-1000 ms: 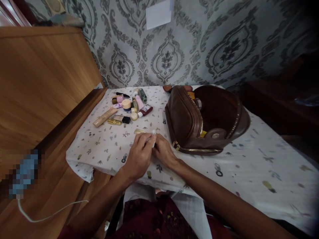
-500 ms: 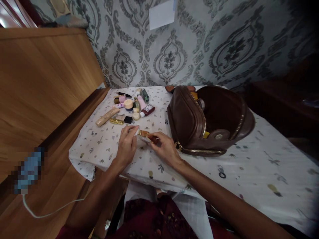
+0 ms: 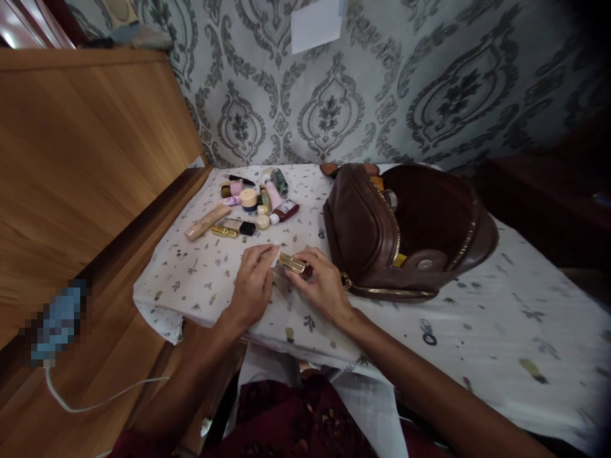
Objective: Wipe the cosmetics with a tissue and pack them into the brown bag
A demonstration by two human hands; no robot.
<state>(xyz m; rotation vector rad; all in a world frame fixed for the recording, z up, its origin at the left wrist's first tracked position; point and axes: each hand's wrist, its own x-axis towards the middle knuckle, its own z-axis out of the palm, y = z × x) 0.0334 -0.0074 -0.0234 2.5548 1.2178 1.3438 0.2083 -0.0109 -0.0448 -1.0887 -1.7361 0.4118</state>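
Gold-coloured, the cosmetic container (image 3: 292, 263) sat gripped in the right hand (image 3: 327, 284); the left hand (image 3: 252, 283) pinched white tissue (image 3: 275, 256), best pressed lightly.

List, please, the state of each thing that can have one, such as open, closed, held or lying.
Brown bag: open, zip undone
Gold-coloured item: held in right hand
Small white piece: pinched in left hand
Beige tube: lying
Maroon bottle: lying, white cap on
Beige-lidded jar: upright, closed
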